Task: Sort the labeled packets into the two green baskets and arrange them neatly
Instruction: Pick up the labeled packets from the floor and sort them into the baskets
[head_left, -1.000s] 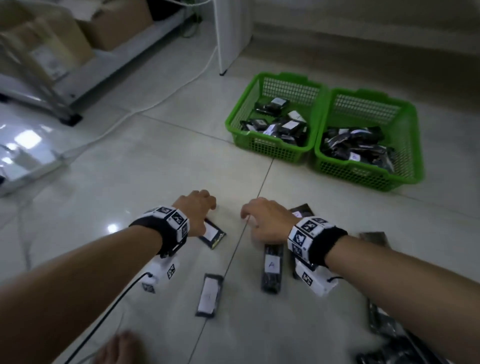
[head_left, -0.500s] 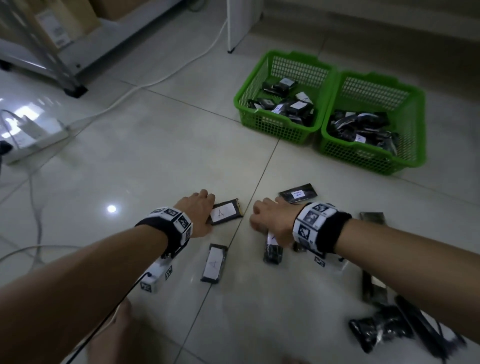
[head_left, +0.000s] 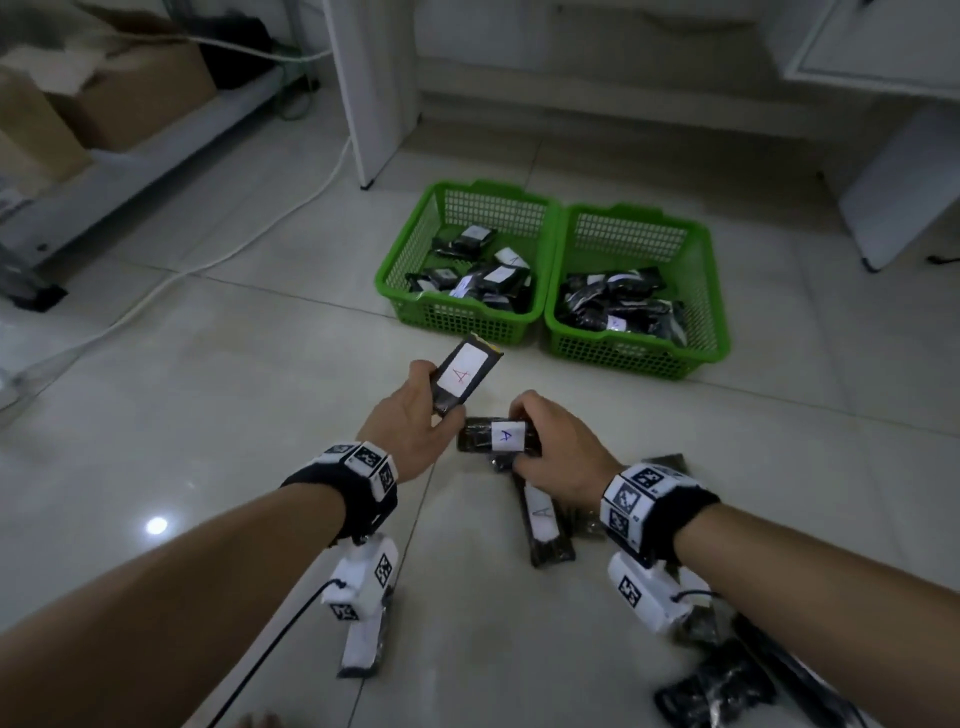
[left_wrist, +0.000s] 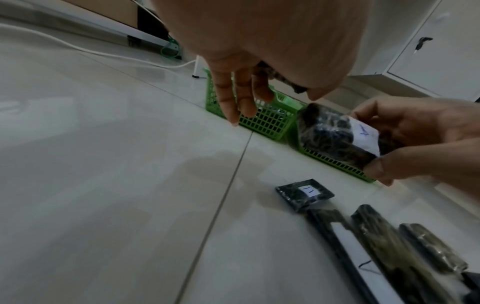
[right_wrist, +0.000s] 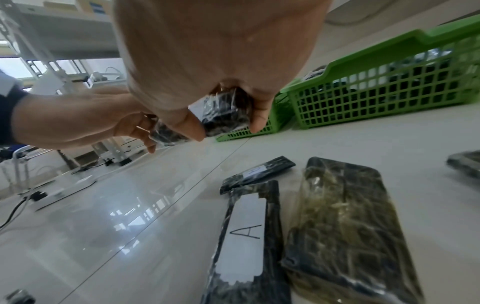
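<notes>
Just past my fingers, on the floor (head_left: 260, 395), sit the two green baskets, side by side and touching. The left basket (head_left: 400, 270) and the right basket (head_left: 719, 312) both have black packets inside already.

My left hand (head_left: 410, 436) is up off the floor. Its fingers (left_wrist: 228, 98) and thumb pinch the bottom end of a long packet (head_left: 462, 376), so the white label with a red A faces up at me. I think I hold it that way so I can read the letter.

My right hand (head_left: 558, 452) is close beside my left one. Its fingers are curled round a short packet (head_left: 493, 436), and the thumb is on the near side. Its label shows a blue A too.

Under my right hand, a flat packet (head_left: 543, 519) marked A lies on the floor. Another packet (head_left: 363, 644) lies under my left wrist. More dark packets (head_left: 717, 691) sit in a heap near my right arm.

Both packets I hold say A, so I think they go in the same basket. I cannot tell which basket is for A. Lots of packets are not sorted yet.
</notes>
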